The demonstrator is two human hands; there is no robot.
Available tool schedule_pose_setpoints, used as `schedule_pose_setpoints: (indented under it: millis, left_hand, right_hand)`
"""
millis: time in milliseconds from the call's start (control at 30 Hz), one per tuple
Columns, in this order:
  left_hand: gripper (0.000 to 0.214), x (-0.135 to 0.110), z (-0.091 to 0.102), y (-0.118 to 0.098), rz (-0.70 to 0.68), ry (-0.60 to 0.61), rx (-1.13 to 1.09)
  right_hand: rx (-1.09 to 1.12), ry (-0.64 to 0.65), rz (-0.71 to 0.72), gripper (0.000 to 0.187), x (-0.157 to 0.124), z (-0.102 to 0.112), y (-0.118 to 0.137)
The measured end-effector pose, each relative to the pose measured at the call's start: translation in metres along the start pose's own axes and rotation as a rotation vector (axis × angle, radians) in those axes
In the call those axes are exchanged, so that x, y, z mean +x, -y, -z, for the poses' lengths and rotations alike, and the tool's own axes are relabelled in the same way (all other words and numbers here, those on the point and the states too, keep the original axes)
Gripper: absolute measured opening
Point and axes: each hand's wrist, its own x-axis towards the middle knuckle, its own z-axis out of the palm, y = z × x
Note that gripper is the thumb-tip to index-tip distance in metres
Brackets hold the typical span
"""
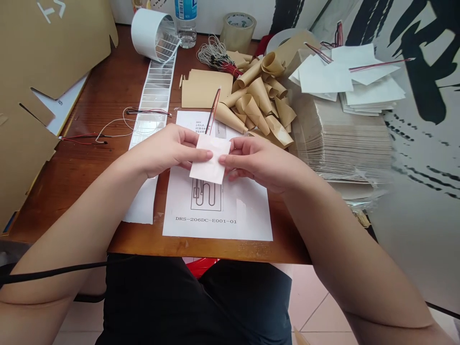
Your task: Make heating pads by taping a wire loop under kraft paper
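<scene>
A small white paper rectangle [210, 159], tilted, apparently blank.

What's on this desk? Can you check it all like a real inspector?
Surface: wooden table, with papers and other things lying on it.
Job's things: white square held by both hands, above a printed sheet with a drawing and the words DRS-206DC-E001-01.
Clutter: brown paper cones, paper stack, label roll, tape roll, water bottle, cardboard.
Hands: left hand and right hand pinch the square's sides.
Cables: thin red and black wires on the table; wire bundle beside the cones.
Surroundings: tiled floor, black-patterned backdrop.
</scene>
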Motion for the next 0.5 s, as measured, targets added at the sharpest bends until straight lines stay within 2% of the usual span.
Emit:
schedule_pose_setpoints:
  millis: [100, 200, 400, 500]
  left_hand:
    - [0.011, 0.0013, -0.0014, 0.001, -0.043, -0.027, -0.138]
    - [0.009, 0.0025, -0.0025, 0.0026, -0.055, -0.031, -0.196]
    - [0.011, 0.0041, -0.005, 0.0058, -0.122, -0.191, -0.033]
    - [0.013, 0.0054, -0.0059, 0.0075, -0.1, -0.204, -0.011]
  right_hand:
    - [0.187, -0.018, 0.01, 0.028, 0.0025, 0.0004, -0.0023]
    - [0.301, -0.012, 0.03, 0.026, 0.0042, -0.0002, -0.0045]
    - [0.401, -0.003, 0.069, 0.025, 0.0072, -0.0055, -0.0103]
    - [0.395, 0.001, 0.084, 0.025, 0.0071, -0.008, -0.0104]
